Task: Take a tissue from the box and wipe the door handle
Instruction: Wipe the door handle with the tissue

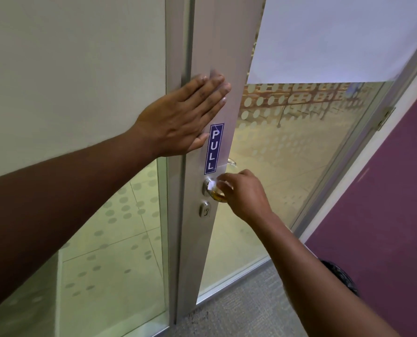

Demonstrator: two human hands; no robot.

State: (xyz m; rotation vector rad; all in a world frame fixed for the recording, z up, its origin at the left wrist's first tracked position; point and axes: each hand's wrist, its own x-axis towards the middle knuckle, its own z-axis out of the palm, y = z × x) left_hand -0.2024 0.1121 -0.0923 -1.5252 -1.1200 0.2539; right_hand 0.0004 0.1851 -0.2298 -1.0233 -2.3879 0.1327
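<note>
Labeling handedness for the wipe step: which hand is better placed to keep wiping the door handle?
Right. The right hand already pinches the tissue against the door handle. The left hand lies flat and open on the door frame, above the PULL sticker, bracing the door, with no tissue.

The door frame (pixel 226 57) under my left hand (pixel 178 117) looks like smooth, dull grey metal. The door handle (pixel 213 190) in the middle of the frame is shiny metal, and so is the small lock (pixel 205 210) just below it. The tissue (pixel 212 185) in my right hand (pixel 245 194) is thin white paper, soft and crumpled. The PULL sticker (pixel 214 148) is glossy blue. The glass (pixel 287 142) on the right is smooth, with cloudy dots. The floor (pixel 239 310) at the bottom is rough grey carpet.
</note>
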